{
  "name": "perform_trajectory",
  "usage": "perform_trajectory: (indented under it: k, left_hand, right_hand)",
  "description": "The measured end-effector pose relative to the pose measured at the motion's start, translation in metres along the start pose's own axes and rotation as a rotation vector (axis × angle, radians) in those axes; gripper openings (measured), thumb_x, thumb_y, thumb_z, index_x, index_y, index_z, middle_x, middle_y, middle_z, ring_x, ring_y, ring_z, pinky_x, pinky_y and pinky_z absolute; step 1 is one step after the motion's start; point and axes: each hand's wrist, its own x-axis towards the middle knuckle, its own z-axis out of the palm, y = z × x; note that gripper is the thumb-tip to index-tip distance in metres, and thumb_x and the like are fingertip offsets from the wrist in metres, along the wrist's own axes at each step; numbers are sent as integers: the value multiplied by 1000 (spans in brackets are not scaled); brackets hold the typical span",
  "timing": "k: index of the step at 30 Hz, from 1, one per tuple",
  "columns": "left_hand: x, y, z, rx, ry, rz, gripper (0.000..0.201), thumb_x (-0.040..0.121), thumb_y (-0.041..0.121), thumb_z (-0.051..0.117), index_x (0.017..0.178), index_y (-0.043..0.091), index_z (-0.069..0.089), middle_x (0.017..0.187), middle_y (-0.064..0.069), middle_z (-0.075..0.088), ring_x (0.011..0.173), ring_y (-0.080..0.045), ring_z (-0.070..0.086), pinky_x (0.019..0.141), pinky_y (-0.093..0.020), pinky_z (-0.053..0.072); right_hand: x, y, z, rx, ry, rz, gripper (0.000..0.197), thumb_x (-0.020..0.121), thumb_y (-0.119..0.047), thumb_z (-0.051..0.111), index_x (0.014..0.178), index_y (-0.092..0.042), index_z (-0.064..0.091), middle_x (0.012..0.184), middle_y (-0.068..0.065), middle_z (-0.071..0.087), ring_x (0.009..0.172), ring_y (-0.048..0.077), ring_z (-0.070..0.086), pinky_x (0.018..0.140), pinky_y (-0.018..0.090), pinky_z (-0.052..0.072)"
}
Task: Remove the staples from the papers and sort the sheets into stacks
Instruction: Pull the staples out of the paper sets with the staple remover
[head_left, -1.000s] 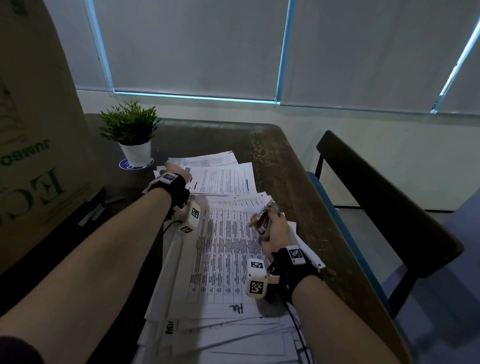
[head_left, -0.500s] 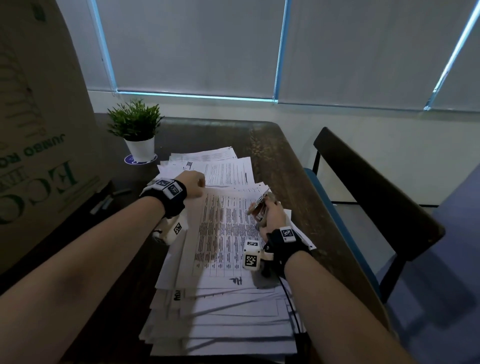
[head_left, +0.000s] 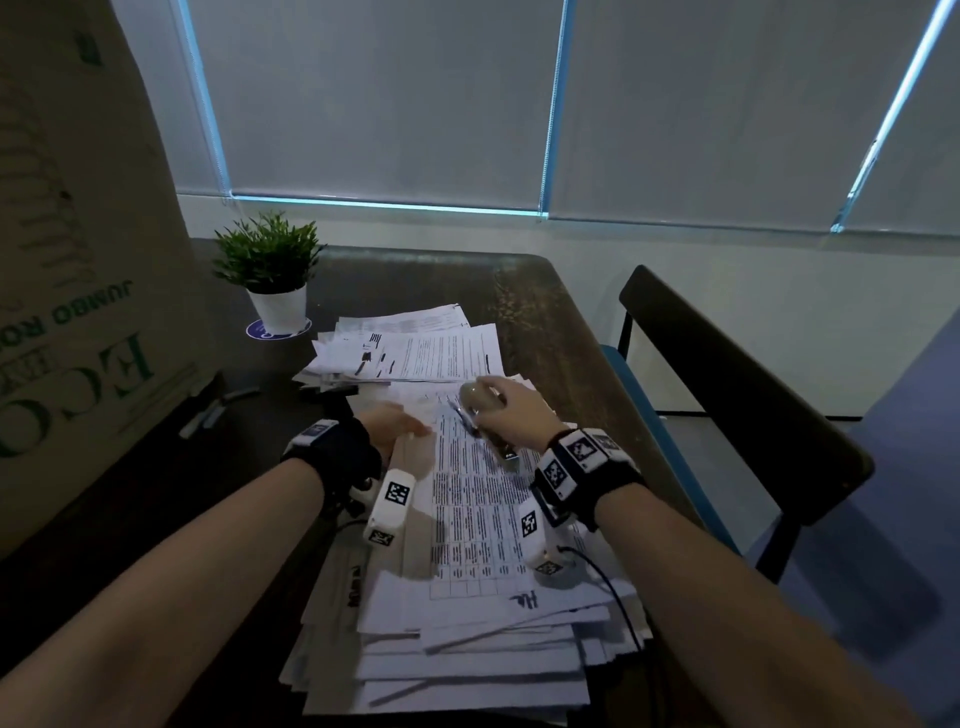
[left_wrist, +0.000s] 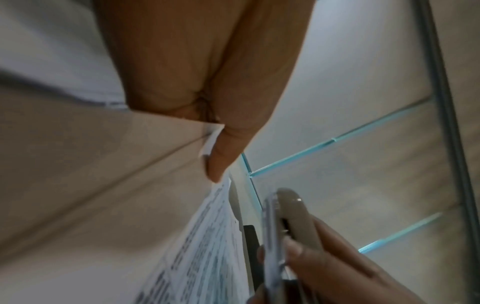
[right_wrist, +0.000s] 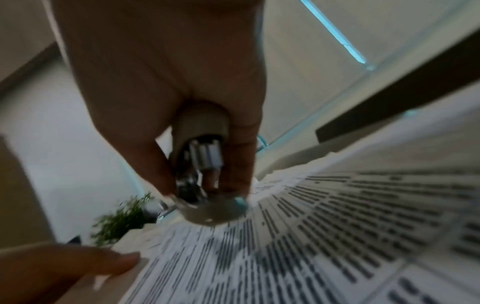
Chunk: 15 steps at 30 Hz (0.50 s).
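Observation:
A printed sheet (head_left: 478, 499) tops the near pile of papers (head_left: 467, 654) on the dark table (head_left: 550, 322). My left hand (head_left: 392, 426) pinches that sheet's far left corner (left_wrist: 214, 131) between thumb and finger. My right hand (head_left: 514, 413) grips a grey metal staple remover (head_left: 485, 423) just above the sheet, a little right of the left hand. In the right wrist view the staple remover (right_wrist: 202, 164) points down at the printed sheet (right_wrist: 337, 226), and a left fingertip (right_wrist: 114, 264) lies on the paper edge. No staple can be made out.
A second spread of sheets (head_left: 415, 351) lies farther back. A small potted plant (head_left: 270, 270) stands at the back left, with a large cardboard box (head_left: 78, 291) on the left. A dark chair (head_left: 727, 379) stands along the table's right edge.
My left hand has come back from the far sheets to the top sheet's corner. My right hand has swung the staple remover left, toward that corner.

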Motion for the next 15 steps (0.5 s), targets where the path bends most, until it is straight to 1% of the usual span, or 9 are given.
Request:
perform_trajectory:
  k: [2, 4, 6, 7, 9, 10, 13, 14, 15]
  left_hand:
    - [0, -5, 9, -60, 37, 6, 21, 82, -3, 65, 101, -1, 57, 95, -19, 61, 85, -32, 59, 83, -44, 51]
    - [-6, -7, 17, -99, -4, -7, 8, 86, -4, 61, 93, -2, 60, 84, -15, 60, 74, -29, 57, 71, -39, 50]
    - [-5, -12, 17, -107, 0, 8, 5, 88, -2, 58, 93, -2, 60, 78, -12, 58, 66, -23, 54, 62, -32, 46]
    - [-5, -13, 17, -126, -10, -2, 4, 89, -1, 58, 93, -2, 60, 77, -11, 57, 65, -22, 54, 60, -30, 45]
    - [-5, -15, 16, -161, -27, -45, 5, 91, 4, 57, 88, 0, 59, 75, -12, 56, 63, -22, 53, 60, -31, 45]
    - [-7, -14, 17, -156, -16, -60, 6, 91, 5, 57, 87, 1, 58, 75, -12, 55, 64, -22, 53, 63, -32, 45]
    - [-2, -18, 17, -144, 38, -71, 7, 89, 7, 60, 87, 2, 57, 74, -11, 53, 66, -22, 51, 71, -36, 43]
    - [-2, -18, 17, -133, 30, -90, 9, 90, 8, 61, 83, 3, 56, 73, -11, 52, 65, -22, 49, 71, -36, 42]
    - [-1, -19, 17, -117, 29, -97, 13, 89, 9, 61, 78, 5, 55, 74, -11, 52, 66, -23, 50, 71, -36, 43]
  right_hand:
    - [-1, -3, 8, -148, -54, -19, 57, 90, -17, 65, 143, -16, 45, 138, 7, 54, 121, 24, 53, 99, 32, 44]
    - [1, -2, 19, -251, -84, -34, 47, 90, -16, 63, 135, -12, 52, 131, 8, 59, 118, 25, 55, 96, 32, 44]
    - [5, -3, 26, -332, -96, -64, 34, 89, -15, 61, 122, -9, 58, 119, 10, 64, 110, 27, 58, 92, 36, 48]
    - [6, -5, 28, -357, -105, -70, 25, 89, -14, 58, 113, -9, 59, 112, 10, 65, 104, 28, 60, 86, 37, 50]
    - [9, -7, 33, -396, -103, -77, 6, 90, -14, 52, 95, -10, 52, 101, 12, 64, 97, 30, 60, 74, 35, 47]
    - [11, -7, 36, -403, -95, -89, 4, 92, -16, 51, 92, -12, 49, 99, 12, 63, 94, 30, 60, 71, 34, 45]
    - [12, -9, 42, -423, -73, -118, 9, 96, -23, 50, 94, -15, 46, 96, 10, 61, 89, 29, 59, 66, 33, 38]
    - [12, -9, 44, -434, -68, -136, 10, 98, -25, 50, 100, -15, 49, 100, 11, 62, 90, 30, 60, 67, 32, 38]
    - [12, -10, 46, -445, -66, -141, 17, 99, -25, 49, 111, -14, 52, 105, 13, 63, 94, 31, 61, 68, 32, 39]
